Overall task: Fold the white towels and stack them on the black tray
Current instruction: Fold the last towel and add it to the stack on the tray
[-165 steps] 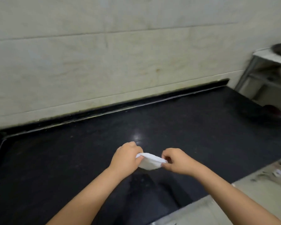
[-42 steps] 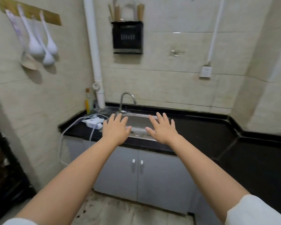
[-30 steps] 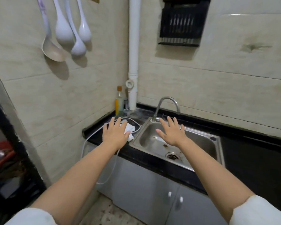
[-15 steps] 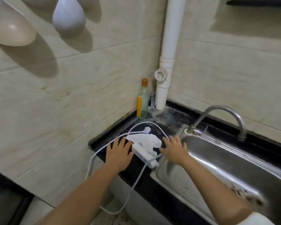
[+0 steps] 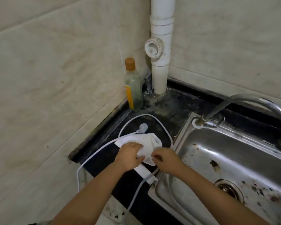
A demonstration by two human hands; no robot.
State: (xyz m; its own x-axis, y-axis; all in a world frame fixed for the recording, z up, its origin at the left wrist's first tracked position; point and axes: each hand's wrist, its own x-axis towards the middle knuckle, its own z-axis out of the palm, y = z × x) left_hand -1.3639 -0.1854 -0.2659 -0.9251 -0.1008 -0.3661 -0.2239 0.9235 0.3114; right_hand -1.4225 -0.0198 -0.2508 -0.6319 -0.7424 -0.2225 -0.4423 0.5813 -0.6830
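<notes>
On the far left, a clear glass bottle with an orange cap and yellow label [image 5: 133,85] stands upright in the wall corner, beside a white plastic drain pipe [image 5: 160,62]. A white power cable [image 5: 94,155] loops across the black stone counter [image 5: 102,166], ending at a white rectangular power strip [image 5: 144,173] near the counter edge.

The crumpled white cloth towel [image 5: 148,144] lies on the counter on top of the power strip, between cable loop and sink. Its long axis runs roughly from upper left to lower right.

The left hand [image 5: 130,155] rests on the towel's left part, fingers curled onto the cloth. The right hand [image 5: 166,158] pinches the towel's lower right edge. Both hands are on the towel, which lies directly ahead of the fingers; neither is clearly nearer.

To the right, the stained stainless steel sink [image 5: 234,159] and its curved metal tap [image 5: 250,104] adjoin the counter. The black tray is not in view.

Judgement: lifting requires clearing the cable.
</notes>
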